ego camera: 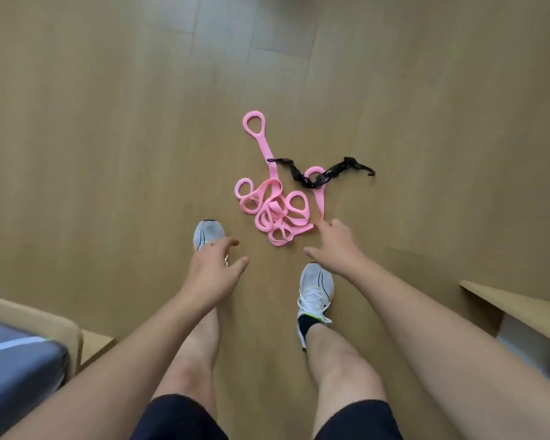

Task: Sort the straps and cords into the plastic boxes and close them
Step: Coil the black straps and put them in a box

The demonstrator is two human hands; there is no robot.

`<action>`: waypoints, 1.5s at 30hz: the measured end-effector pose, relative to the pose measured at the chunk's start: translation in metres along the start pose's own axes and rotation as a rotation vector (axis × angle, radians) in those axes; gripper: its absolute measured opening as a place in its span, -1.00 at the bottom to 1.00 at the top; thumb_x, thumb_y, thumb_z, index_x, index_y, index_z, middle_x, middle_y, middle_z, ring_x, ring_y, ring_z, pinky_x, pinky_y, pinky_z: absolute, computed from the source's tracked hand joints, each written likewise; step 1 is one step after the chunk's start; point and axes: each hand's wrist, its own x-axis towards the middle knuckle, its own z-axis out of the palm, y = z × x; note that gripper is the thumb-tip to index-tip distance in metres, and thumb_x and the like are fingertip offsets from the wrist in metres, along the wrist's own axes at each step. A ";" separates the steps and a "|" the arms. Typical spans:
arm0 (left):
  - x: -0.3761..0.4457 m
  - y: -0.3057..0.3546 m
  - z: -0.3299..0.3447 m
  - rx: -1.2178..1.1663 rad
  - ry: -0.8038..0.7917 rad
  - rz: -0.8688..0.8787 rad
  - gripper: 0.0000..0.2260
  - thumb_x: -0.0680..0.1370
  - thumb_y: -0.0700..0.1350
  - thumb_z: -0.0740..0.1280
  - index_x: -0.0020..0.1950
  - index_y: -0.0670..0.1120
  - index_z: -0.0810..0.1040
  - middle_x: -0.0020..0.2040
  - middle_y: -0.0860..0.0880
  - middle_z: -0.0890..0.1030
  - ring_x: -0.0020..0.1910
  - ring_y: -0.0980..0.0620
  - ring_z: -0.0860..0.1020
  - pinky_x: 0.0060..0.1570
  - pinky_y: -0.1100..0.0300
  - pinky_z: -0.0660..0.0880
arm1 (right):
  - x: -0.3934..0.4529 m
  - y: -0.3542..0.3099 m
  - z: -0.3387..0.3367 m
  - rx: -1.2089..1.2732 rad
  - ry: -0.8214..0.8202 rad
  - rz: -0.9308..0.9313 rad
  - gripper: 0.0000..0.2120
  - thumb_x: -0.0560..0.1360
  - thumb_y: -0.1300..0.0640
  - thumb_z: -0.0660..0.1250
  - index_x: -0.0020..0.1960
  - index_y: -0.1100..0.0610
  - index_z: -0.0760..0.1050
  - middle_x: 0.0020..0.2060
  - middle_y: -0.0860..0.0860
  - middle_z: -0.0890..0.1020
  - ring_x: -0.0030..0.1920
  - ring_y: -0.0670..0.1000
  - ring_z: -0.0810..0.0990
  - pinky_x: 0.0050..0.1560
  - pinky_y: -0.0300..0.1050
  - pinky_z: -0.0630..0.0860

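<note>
Both grips empty as far as I can see. My left hand point(210, 268) sits lower centre-left of the frame, fingers loosely spread and slightly curled, holding nothing, hanging over the toe area of the left shoe point(207, 235). My right hand point(334, 246) is at centre, index finger stretched out toward the pink strap point(275, 211), thumb out to the left, other fingers relaxed; the fingertip is at or just beside the lower right edge of the strap pile, and I cannot tell if it actually touches.

Pink strap lies on the wooden floor point(108, 154) at centre frame, a tangled heap of flat loops, with one long tail running up to a single loop at upper centre and another loop sticking out to the right. Black cord point(318, 176) lies across it, running from the pink tail at centre out to the right, one end curling on bare floor; it overlaps the right-hand pink loop.

Right shoe point(316, 289), white with loose laces, stands just below my right hand. Both bare legs and dark shorts fill the bottom centre.

Lower left corner: a grey-blue padded thing point(16, 366) against a tan edge, too cropped to identify. Right edge, lower: a tan wooden ledge point(518, 309), cropped as well.
</note>
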 end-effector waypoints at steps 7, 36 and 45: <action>0.174 -0.051 0.079 0.062 -0.131 0.013 -0.59 0.58 0.06 0.38 0.42 0.02 0.51 0.35 -0.01 0.54 0.37 0.00 0.48 0.28 0.11 0.40 | 0.204 0.029 0.065 -0.010 0.040 0.027 -0.48 0.52 -0.02 0.38 0.39 0.16 0.38 0.31 0.18 0.41 0.30 0.24 0.43 0.25 0.11 0.46; 0.158 -0.010 0.042 -0.841 -0.675 0.120 -0.43 0.34 -0.26 0.22 0.36 -0.17 0.52 0.34 -0.15 0.58 0.37 -0.08 0.51 0.34 0.00 0.40 | 0.055 -0.072 0.091 0.870 0.274 0.022 -0.88 0.58 0.05 0.35 0.04 0.09 0.55 -0.30 -0.15 0.50 -0.25 -0.04 0.45 -0.19 -0.08 0.39; 0.159 -0.037 0.049 -0.956 -0.315 -0.176 -0.76 0.70 -0.06 0.15 -0.11 -0.12 0.44 -0.42 -0.06 0.55 -0.20 -0.14 0.60 0.03 -0.02 0.40 | 0.083 -0.040 0.128 0.843 0.431 0.119 -0.64 0.45 0.34 0.30 0.02 -0.11 0.58 0.02 -0.07 0.63 -0.19 -0.16 0.58 -0.10 -0.26 0.46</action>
